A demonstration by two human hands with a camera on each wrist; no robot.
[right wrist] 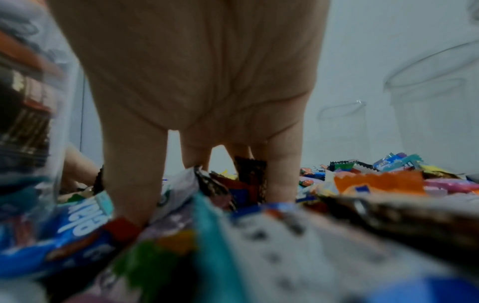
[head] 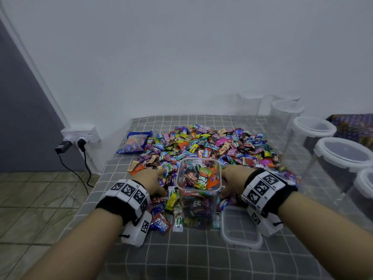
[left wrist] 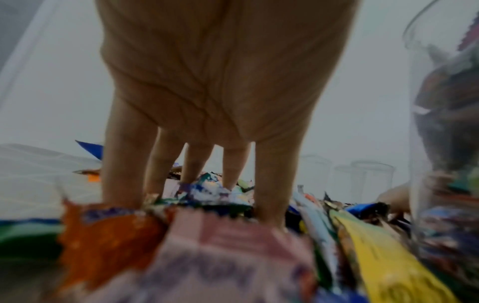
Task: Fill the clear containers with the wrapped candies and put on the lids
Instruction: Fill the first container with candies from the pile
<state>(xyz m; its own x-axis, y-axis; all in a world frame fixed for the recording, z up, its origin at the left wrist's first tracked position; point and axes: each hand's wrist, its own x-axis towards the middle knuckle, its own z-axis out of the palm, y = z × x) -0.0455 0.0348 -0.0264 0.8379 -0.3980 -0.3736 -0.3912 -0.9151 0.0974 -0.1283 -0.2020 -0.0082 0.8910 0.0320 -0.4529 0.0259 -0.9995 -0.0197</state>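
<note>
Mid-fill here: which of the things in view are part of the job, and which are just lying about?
In the job: clear container, nearly full; candy pile; loose lid; empty containers; left hand and right hand, both on the candies.
Lying about: blue bag; wall plugs.

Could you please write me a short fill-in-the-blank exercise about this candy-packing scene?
1. The square clear container between the two hands has no ___ on it.
2. The loose lid lies on the checked cloth beside the person's ___ wrist.
3. The left hand and right hand both reach into the pile of wrapped ___.
4. The blue bag lies at the pile's ___ edge.

Missing words: lid; right; candies; left
</note>
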